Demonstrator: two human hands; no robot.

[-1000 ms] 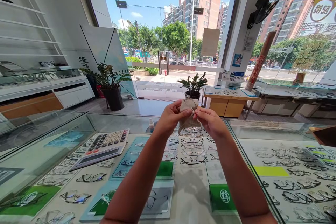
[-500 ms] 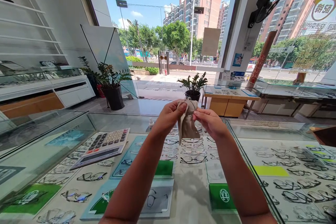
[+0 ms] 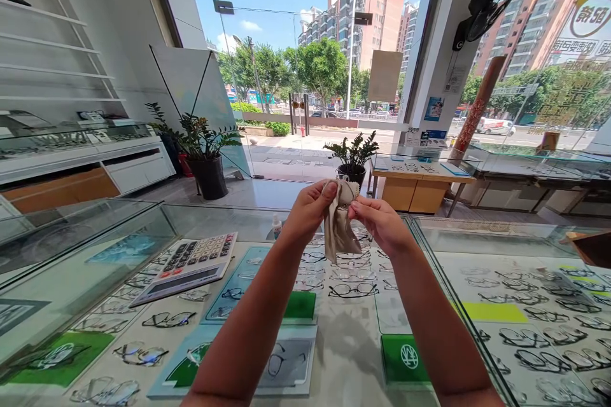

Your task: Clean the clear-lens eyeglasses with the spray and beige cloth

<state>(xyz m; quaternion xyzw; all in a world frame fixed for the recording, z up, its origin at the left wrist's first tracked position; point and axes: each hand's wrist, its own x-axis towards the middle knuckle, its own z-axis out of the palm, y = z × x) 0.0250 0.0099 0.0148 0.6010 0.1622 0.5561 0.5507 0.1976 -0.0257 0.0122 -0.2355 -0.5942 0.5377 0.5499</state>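
Above the glass display case (image 3: pixel 356 350), both of my hands are raised in front of me. A beige cleaning cloth (image 3: pixel 341 238) hangs in loose folds between them. Through its top part shows the thin rim of a pair of eyeglasses (image 3: pixel 352 188), mostly covered by the cloth. My left hand (image 3: pixel 312 206) pinches the cloth with thumb and fingers around one side. On the other side, my right hand (image 3: pixel 379 219) has its thumb and forefinger closed at the edge of the eyeglasses; the exact grip is partly hidden.
A large calculator (image 3: pixel 188 267) lies on the glass at the left, with a small spray bottle (image 3: pixel 277 226) farther back. Rows of glasses (image 3: pixel 353 290) show beneath the top. Potted plants (image 3: pixel 207 162) stand on the floor beyond. A second display case (image 3: pixel 539 331) adjoins at the right.
The cloth has bunched into more folds and its lower edge has shifted slightly. My hands stay in nearly the same place, both still holding.
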